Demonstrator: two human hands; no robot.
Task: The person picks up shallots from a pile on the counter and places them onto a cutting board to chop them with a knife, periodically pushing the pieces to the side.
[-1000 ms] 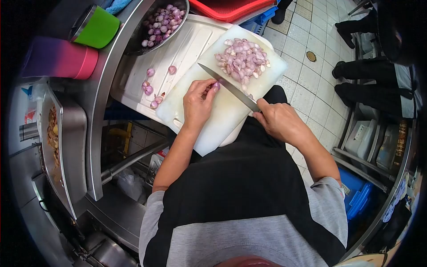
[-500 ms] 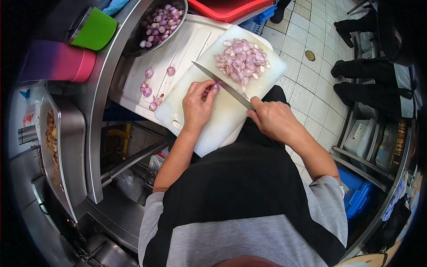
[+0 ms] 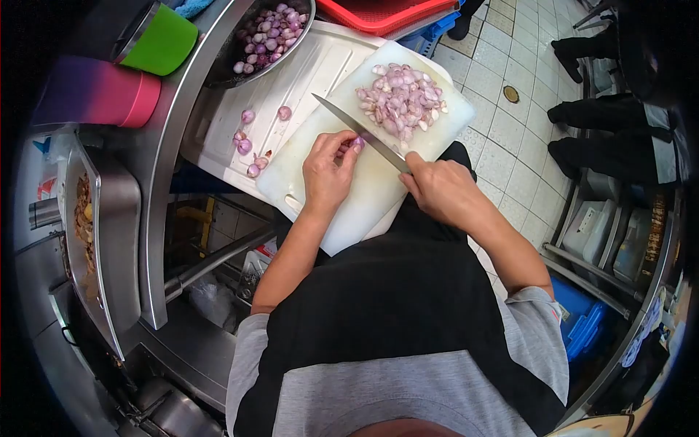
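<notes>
My left hand [image 3: 329,171] is closed around a small purple shallot [image 3: 357,143], which shows at the fingertips above the white cutting board [image 3: 335,211]. My right hand [image 3: 442,186] grips the handle of a kitchen knife [image 3: 364,132]. The blade points to the upper left and lies right beside the held shallot; whether it touches cannot be made out. Beyond the blade, a heap of peeled, cut shallots [image 3: 404,98] rests on the far part of the board. Several unpeeled shallots [image 3: 243,146] lie to the left of the board on a white tray [image 3: 215,138].
A metal bowl of shallots [image 3: 271,36] stands at the upper left. Next to it is a red basket [image 3: 378,20]. A steel counter edge [image 3: 162,153] with a green cup [image 3: 159,44] runs along the left. Another person's legs [image 3: 611,116] are at the right.
The view has shifted slightly. The knife blade has tilted a little more upright, while the left hand keeps hold of the shallot at nearly the same place.
</notes>
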